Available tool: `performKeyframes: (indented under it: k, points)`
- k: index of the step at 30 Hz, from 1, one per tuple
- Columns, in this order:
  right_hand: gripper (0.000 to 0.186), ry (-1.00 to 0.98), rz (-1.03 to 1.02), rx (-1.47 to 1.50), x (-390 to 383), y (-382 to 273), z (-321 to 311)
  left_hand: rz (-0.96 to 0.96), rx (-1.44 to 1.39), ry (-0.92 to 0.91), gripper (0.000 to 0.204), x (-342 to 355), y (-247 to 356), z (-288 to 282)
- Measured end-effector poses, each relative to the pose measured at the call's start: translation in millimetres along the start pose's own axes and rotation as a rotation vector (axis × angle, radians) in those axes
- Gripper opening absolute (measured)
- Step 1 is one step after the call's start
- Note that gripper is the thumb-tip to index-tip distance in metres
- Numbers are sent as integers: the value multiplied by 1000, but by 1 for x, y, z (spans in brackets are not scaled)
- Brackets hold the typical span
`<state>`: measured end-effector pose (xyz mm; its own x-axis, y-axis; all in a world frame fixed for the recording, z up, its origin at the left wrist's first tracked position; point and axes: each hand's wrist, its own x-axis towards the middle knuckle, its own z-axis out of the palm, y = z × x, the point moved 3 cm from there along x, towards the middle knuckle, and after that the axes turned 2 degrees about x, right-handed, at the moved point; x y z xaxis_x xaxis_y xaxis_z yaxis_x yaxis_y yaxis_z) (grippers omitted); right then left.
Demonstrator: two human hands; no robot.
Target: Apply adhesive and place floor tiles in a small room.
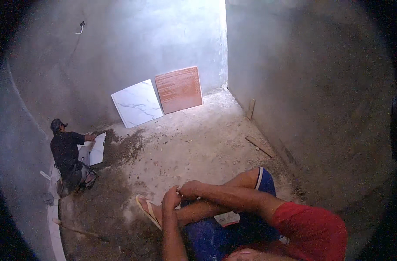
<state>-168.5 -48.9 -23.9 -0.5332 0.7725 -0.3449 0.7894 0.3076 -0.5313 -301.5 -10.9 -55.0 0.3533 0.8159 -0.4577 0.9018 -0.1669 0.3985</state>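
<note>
My left hand (171,198) and my right hand (190,189) meet above my crossed leg, fingers curled close together; whatever they may hold is too small or hidden to make out. My forearms reach in from the lower edge and the right. Below my hands, my foot in a pale flip-flop (148,208) rests across my other leg, which is in blue shorts (205,237).
A co-worker in dark clothes (67,150) kneels at left by a white tile (97,148) on wet mortar. A marble-look tile (136,104) and an orange-backed tile (177,89) lean on the back wall. Wood scraps (259,147) and a long-handled tool (76,229) lie about the floor.
</note>
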Motion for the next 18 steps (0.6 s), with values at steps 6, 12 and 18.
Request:
performKeyframes:
  k: [6,12,18]
  points:
    - [34,83,-108,84,25,-19,14,20,1,94,74,12,-66,21]
    - [44,-5,-114,-64,7,-10,12,112,-181,127,101,-9,-4,12]
    - [41,165,-270,-128,13,-57,5,294,-85,233,107,-9,-72,21]
